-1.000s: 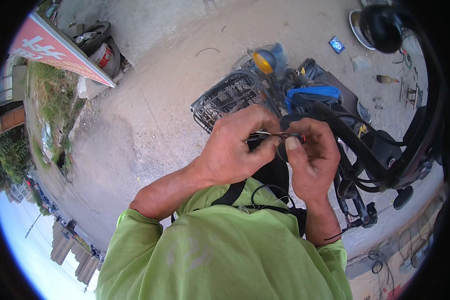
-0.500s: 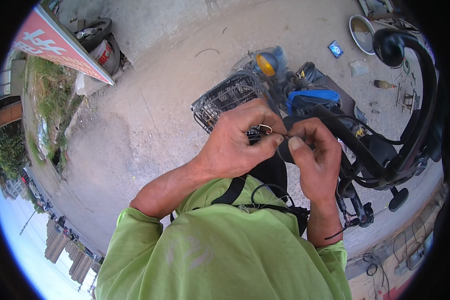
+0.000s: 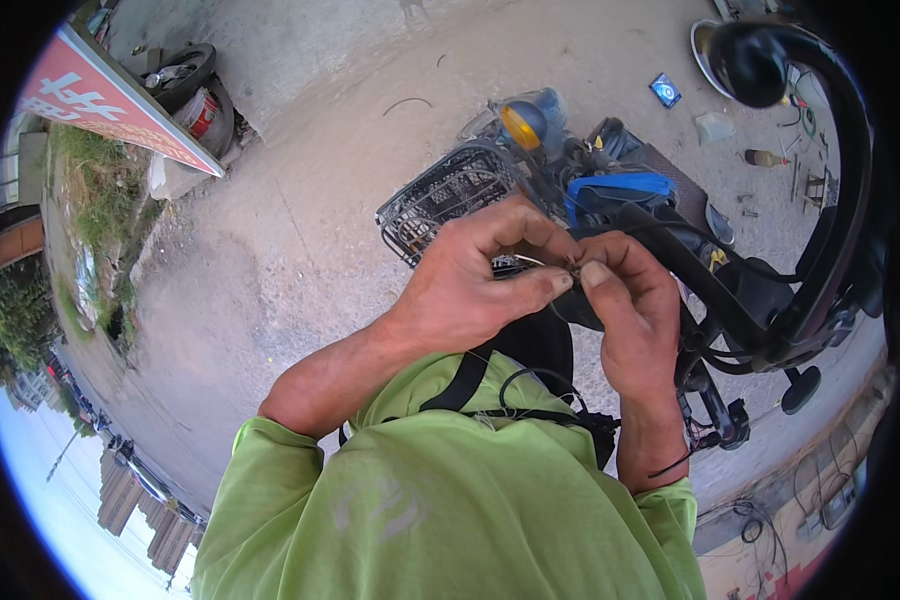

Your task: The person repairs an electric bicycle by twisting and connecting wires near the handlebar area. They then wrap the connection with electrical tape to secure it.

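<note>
Thumb and forefinger of my left hand [image 3: 475, 280] pinch a thin wire [image 3: 530, 261], whose pale length curves inside the bent fingers. Close against it, my right hand [image 3: 635, 310] is closed in a pinch too, on the wire's end. Fine brownish strands show where the fingertips meet; their exact join is hidden. Just beyond the hands stands a two-wheeled scooter with a black front basket [image 3: 450, 195], an amber lamp [image 3: 520, 125] and a bright blue part [image 3: 620, 187]. Dark cables hang below my hands, in front of my green shirt.
A black curved bar [image 3: 850, 170] with a rounded end arches at the right. On the ground lie a blue box [image 3: 665, 90], a clear bag [image 3: 714, 127], a bottle [image 3: 766, 158] and a metal basin [image 3: 708, 62]. A red sign [image 3: 120, 105] and old tyres [image 3: 185, 78] are at the far left.
My fingertips have drawn closer together on the wire. The pale loop that stood up between my hands is now flatter, and twisted-looking strands show at the fingertips.
</note>
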Demonstrator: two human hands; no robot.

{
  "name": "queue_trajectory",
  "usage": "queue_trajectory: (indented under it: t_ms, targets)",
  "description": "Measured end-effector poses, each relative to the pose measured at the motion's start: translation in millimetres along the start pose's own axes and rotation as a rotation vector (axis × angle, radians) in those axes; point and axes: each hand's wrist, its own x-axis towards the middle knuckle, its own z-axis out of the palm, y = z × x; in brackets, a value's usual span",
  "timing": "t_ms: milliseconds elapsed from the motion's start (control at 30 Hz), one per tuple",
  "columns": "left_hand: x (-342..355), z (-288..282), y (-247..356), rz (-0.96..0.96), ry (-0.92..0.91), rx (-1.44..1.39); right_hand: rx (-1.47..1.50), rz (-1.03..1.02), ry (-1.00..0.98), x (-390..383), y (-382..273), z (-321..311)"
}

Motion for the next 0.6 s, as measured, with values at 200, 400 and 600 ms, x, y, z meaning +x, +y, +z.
queue_trajectory:
  t_ms: [200,400,600]
  targets:
    - [4,-3,1,0.210,0.013,0.316,-0.075,-0.042,0.022,0,4,-1]
    - [8,6,-17,0.794,0.175,0.741,-0.051,0.098,0.062,2,-2,2]
    - [-6,2,-12,0.475,0.061,0.550,0.058,0.094,0.090,2,2,3]
